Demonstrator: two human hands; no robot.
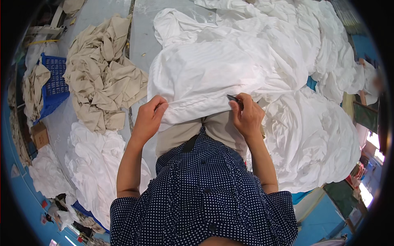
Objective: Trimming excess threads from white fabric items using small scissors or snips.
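The person stands over a large white cotton sheet with a faint woven stripe [213, 69], which lies spread and rumpled across the grey tabletop [143, 37] and hangs over its near edge against the person's waist. The left hand [148, 117] is closed on the folded near hem of this sheet, thumb on top and fingers curled beneath, holding the edge taut. The right hand [246, 115] is closed around a small dark metal cutting tool [234, 99], probably thread snips; its tip rests on the same hem, just beside the fingertips. Judged from the layout, the work is at an early or middle stage: only the near edge is under inspection, and the bulk of the sheet beyond shows no sign of handling. A high heap of crumpled white linen [320, 135] lies to the right, touching the sheet. A pile of beige woven cloth pieces [102, 78], matte and sharply creased, lies on the tabletop to the left, near a blue plastic lattice crate [55, 82]. A further mound of soft white fabric [94, 164] lies lower left, beside the person's left forearm.
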